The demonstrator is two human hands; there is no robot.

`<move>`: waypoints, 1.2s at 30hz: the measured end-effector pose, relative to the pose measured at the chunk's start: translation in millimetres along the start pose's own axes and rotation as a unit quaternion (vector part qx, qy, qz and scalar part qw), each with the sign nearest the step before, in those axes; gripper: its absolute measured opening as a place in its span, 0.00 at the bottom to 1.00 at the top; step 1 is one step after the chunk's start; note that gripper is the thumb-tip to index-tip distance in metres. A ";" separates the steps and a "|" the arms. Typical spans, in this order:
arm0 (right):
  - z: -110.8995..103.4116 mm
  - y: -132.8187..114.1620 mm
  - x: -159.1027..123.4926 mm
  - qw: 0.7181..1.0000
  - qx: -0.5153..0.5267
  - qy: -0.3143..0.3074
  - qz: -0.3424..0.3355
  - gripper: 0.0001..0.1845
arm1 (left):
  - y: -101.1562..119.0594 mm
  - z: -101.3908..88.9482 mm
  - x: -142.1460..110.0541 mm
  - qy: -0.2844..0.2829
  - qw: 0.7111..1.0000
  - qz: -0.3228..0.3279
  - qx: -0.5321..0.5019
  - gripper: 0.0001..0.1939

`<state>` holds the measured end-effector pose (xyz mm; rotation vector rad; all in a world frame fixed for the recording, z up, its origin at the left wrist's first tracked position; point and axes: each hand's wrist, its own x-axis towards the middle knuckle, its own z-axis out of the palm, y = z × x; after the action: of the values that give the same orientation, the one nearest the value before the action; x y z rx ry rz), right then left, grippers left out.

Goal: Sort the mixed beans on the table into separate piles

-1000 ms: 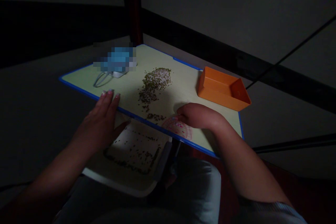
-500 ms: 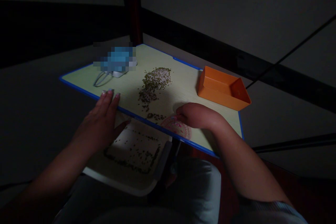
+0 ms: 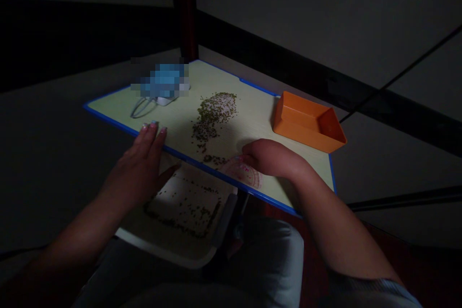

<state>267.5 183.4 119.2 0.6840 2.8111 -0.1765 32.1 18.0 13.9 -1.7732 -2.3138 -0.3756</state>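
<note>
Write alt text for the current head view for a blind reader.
The right hand holds a red-marked protractor on a pale, blue-edged board, near scattered small grains. The left hand rests at the board's edge; an orange box stands right, a pale tray below.

hands (image 3: 135,166): 2 | protractor (image 3: 247,176): 1 | board (image 3: 254,110): 1 | orange box (image 3: 306,138): 1 | white tray (image 3: 173,258): 1
</note>
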 end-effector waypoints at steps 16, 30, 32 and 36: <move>5.4 -8.8 5.0 1.000 0.000 0.006 -0.024 0.19 | 0.9 -1.9 1.4 0.008 1.000 0.006 -0.015 0.41; 11.2 -17.4 11.3 0.998 0.022 0.058 -0.010 0.19 | 1.4 -2.3 1.7 -0.001 1.000 0.002 -0.018 0.41; 12.7 -19.2 13.4 0.997 0.027 0.069 -0.010 0.19 | 1.6 -2.1 1.4 0.000 1.000 -0.001 -0.019 0.41; 15.0 -21.0 17.3 0.996 0.047 0.077 -0.007 0.19 | 0.3 -1.4 0.4 0.005 1.000 0.002 -0.023 0.43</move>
<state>245.8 169.8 101.5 0.7282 2.9717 -0.2717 32.3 18.0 15.4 -1.7925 -2.3127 -0.4384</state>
